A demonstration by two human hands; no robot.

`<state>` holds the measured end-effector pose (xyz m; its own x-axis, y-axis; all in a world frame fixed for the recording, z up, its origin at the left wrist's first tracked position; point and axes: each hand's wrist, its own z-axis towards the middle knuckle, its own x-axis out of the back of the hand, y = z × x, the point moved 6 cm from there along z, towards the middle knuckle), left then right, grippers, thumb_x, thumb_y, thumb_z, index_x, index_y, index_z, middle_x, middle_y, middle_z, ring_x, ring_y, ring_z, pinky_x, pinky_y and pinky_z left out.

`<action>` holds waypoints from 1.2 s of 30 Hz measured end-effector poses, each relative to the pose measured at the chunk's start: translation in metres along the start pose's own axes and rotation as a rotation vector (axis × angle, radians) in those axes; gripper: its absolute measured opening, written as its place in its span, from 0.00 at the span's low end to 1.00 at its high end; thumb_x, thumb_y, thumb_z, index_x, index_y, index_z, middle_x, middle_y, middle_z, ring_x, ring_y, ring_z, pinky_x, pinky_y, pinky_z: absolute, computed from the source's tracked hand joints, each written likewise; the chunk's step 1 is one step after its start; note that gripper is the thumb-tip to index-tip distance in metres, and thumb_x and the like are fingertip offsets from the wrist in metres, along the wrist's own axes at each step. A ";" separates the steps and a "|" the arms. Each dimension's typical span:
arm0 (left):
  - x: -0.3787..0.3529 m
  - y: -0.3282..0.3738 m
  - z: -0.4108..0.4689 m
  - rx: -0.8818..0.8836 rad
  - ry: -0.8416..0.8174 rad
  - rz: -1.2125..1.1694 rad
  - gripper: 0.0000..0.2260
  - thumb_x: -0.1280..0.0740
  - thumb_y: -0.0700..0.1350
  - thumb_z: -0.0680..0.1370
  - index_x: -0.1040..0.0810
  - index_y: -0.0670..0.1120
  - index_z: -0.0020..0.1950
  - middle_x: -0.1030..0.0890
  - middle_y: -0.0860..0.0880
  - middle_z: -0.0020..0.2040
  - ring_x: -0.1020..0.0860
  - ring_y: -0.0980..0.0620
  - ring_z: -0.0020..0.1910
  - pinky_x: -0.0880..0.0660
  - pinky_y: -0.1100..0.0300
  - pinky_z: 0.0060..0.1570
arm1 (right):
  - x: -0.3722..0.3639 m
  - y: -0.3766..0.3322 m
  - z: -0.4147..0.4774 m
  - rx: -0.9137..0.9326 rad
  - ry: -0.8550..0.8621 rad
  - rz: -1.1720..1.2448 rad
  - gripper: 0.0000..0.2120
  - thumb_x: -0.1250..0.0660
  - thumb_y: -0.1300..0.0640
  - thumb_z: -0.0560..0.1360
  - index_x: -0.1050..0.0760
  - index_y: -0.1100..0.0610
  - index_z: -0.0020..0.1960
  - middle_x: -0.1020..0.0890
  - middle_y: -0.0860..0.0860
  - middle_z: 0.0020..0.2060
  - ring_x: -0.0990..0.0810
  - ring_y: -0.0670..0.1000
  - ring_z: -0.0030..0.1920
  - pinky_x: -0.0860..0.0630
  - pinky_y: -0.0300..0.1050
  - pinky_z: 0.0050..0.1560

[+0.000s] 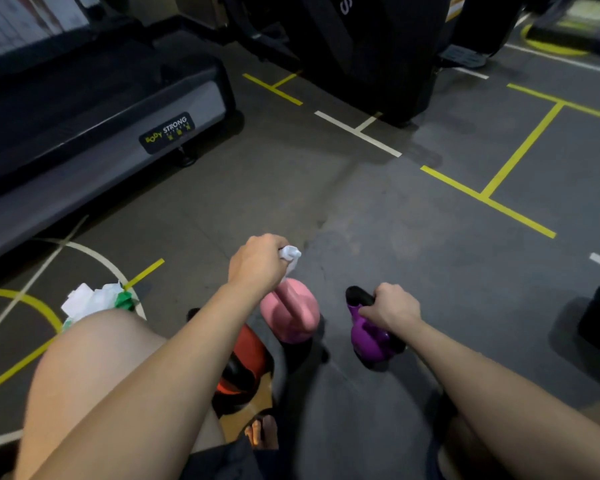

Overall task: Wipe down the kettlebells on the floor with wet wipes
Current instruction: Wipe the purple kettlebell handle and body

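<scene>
1 pink kettlebell, 1 purple kettlebell, 1 orange kettlebell: 3 total. 1 wipe. 1 white-green bundle, near left. 1 treadmill.

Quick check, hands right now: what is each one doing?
Left hand: closed, holding a white wipe.
Right hand: closed, gripping the purple kettlebell handle.

Hands: left hand and right hand, both bare.
Forearms: left forearm and right forearm, uncovered along all their visible length.
Left knee: bare, rounded.
Shorts: dark fabric at the lower edge, between the arms; exact colour unclear in dim light.
Toes: bare; footwear cannot be made out.
</scene>
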<state>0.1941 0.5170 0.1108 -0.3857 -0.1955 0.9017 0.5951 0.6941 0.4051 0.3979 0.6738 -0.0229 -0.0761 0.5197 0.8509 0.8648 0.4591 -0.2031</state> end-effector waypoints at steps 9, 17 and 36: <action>-0.005 -0.001 0.019 0.073 -0.025 -0.029 0.06 0.34 0.49 0.76 0.19 0.48 0.45 0.22 0.49 0.39 0.22 0.39 0.46 0.31 0.56 0.40 | 0.054 -0.057 0.061 0.036 0.127 0.116 0.13 0.32 0.46 0.67 0.21 0.54 0.47 0.17 0.56 0.44 0.17 0.60 0.47 0.22 0.47 0.46; -0.012 -0.018 0.036 0.094 -0.011 -0.022 0.10 0.33 0.53 0.77 0.24 0.50 0.39 0.22 0.49 0.38 0.23 0.40 0.43 0.33 0.56 0.37 | 0.027 -0.087 0.094 0.075 0.077 0.108 0.18 0.29 0.45 0.70 0.21 0.56 0.53 0.17 0.57 0.49 0.18 0.61 0.52 0.24 0.48 0.48; -0.028 0.010 0.038 0.034 -0.068 -0.102 0.09 0.36 0.52 0.79 0.25 0.51 0.40 0.21 0.47 0.41 0.22 0.39 0.49 0.30 0.55 0.40 | 0.045 -0.055 0.077 0.068 -0.018 0.218 0.30 0.28 0.46 0.74 0.33 0.57 0.70 0.22 0.59 0.62 0.23 0.61 0.62 0.26 0.51 0.59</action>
<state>0.1840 0.5557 0.0843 -0.4905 -0.2202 0.8432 0.5265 0.6961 0.4881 0.3091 0.7270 -0.0110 0.0996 0.6247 0.7745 0.8261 0.3819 -0.4143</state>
